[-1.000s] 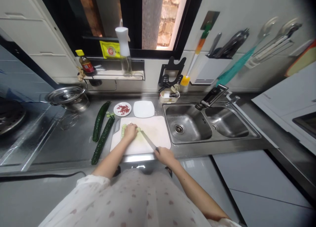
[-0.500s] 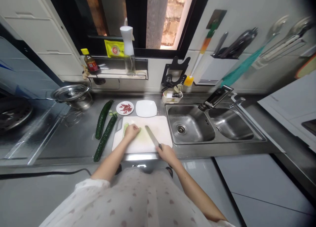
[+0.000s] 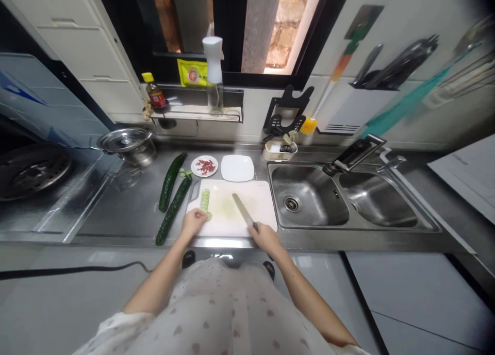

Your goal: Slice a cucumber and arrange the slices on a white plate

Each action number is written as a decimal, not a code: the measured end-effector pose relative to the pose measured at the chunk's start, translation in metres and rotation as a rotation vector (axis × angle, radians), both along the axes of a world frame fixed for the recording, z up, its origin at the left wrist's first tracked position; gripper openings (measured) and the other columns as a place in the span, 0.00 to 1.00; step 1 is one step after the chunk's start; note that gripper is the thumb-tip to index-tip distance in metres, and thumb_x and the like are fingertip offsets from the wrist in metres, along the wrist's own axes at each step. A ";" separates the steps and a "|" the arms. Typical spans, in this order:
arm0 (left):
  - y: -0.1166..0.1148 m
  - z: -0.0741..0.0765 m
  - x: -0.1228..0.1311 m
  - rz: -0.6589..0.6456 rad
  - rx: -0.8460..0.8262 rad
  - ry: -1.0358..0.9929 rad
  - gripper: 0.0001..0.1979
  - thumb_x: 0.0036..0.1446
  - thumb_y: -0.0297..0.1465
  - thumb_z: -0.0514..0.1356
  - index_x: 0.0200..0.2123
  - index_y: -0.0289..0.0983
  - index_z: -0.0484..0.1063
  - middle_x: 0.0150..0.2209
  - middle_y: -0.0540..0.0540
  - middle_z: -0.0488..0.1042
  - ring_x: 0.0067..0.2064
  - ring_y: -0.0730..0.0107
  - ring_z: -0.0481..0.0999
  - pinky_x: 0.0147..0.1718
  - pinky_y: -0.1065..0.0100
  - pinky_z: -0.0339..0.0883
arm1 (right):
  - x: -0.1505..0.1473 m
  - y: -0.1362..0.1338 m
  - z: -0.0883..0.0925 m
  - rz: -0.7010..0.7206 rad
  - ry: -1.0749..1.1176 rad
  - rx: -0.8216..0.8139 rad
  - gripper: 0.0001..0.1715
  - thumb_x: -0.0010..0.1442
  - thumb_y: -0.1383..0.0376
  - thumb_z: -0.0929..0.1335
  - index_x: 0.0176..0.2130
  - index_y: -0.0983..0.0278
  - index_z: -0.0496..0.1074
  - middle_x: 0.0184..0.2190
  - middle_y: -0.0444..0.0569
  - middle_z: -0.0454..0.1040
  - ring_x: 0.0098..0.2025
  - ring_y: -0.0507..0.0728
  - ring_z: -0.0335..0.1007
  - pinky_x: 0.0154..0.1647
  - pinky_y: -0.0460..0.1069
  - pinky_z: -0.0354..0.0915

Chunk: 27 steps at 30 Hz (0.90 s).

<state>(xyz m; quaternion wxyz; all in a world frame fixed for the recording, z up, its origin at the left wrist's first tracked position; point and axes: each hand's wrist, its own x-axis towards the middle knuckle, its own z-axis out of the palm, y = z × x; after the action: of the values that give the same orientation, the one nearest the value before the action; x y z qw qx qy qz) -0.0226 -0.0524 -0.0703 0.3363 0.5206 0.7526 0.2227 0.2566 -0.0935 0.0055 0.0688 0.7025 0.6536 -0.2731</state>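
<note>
On the white cutting board (image 3: pixel 224 226), a row of overlapping cucumber slices (image 3: pixel 205 198) runs along the left side. My left hand (image 3: pixel 194 222) pinches a cucumber slice (image 3: pixel 208 217) at the near end of that row. The knife (image 3: pixel 243 208) lies slanted over the board's right half, its blade pointing up and left, and my right hand (image 3: pixel 265 237) is closed round its dark handle. Left of the board are two long cucumbers (image 3: pixel 170 182) (image 3: pixel 174 210), one with its end cut. Small cut pieces (image 3: pixel 184 173) lie by that cut end.
Behind the board stand a small plate with red bits (image 3: pixel 204 166) and a bare white plate (image 3: pixel 237 168). A double sink (image 3: pixel 309 200) is at the right. A lidded steel pot (image 3: pixel 131 146) stands at the left, near a shelf with bottles (image 3: pixel 193 113).
My left hand has moved left and toward me from the board's middle, bringing the slice to the row's near end. The camera view has shifted slightly. My right hand still holds the knife.
</note>
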 end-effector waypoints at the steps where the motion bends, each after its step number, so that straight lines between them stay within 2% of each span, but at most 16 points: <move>1: 0.000 0.000 -0.003 0.011 0.006 0.014 0.08 0.49 0.36 0.63 0.29 0.37 0.73 0.28 0.51 0.76 0.31 0.72 0.73 0.28 0.73 0.60 | 0.000 0.000 0.000 -0.001 -0.001 0.000 0.26 0.67 0.52 0.56 0.46 0.64 0.73 0.43 0.56 0.77 0.46 0.60 0.73 0.37 0.48 0.59; 9: -0.002 0.012 -0.010 0.037 -0.029 0.183 0.06 0.49 0.33 0.61 0.30 0.37 0.74 0.30 0.49 0.77 0.31 0.71 0.73 0.27 0.73 0.57 | 0.002 0.005 0.005 -0.033 0.010 -0.003 0.26 0.67 0.52 0.56 0.47 0.65 0.73 0.43 0.57 0.77 0.46 0.59 0.72 0.38 0.47 0.58; 16: -0.005 0.016 -0.009 0.018 -0.052 0.235 0.06 0.50 0.34 0.60 0.30 0.37 0.74 0.29 0.48 0.76 0.30 0.70 0.73 0.26 0.72 0.54 | 0.015 0.006 0.003 -0.120 0.025 0.082 0.23 0.67 0.52 0.58 0.46 0.64 0.71 0.41 0.56 0.77 0.44 0.59 0.73 0.37 0.46 0.57; 21: -0.006 0.015 -0.010 0.010 -0.044 0.246 0.07 0.51 0.35 0.60 0.30 0.38 0.74 0.29 0.49 0.76 0.29 0.69 0.72 0.26 0.72 0.54 | 0.032 0.009 -0.013 -0.254 0.162 0.205 0.20 0.65 0.53 0.59 0.45 0.63 0.69 0.36 0.52 0.77 0.38 0.57 0.73 0.33 0.45 0.57; 24: -0.006 0.012 -0.011 0.007 -0.041 0.242 0.08 0.51 0.36 0.60 0.30 0.38 0.74 0.29 0.49 0.76 0.30 0.69 0.73 0.26 0.72 0.54 | 0.041 0.014 -0.029 -0.358 0.327 0.275 0.21 0.64 0.52 0.59 0.43 0.63 0.69 0.29 0.49 0.76 0.32 0.55 0.72 0.29 0.45 0.59; 27: -0.005 0.009 -0.012 0.001 -0.042 0.242 0.08 0.51 0.36 0.59 0.31 0.38 0.74 0.29 0.49 0.76 0.30 0.68 0.73 0.26 0.71 0.55 | 0.046 0.020 -0.046 -0.467 0.490 0.266 0.22 0.63 0.50 0.59 0.43 0.64 0.68 0.21 0.44 0.72 0.23 0.54 0.69 0.23 0.44 0.59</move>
<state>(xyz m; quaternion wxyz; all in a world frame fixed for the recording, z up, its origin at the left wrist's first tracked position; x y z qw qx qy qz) -0.0350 -0.0578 -0.0617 0.2535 0.5364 0.7923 0.1426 0.3030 -0.0733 -0.0403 -0.2461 0.7494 0.5022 -0.3544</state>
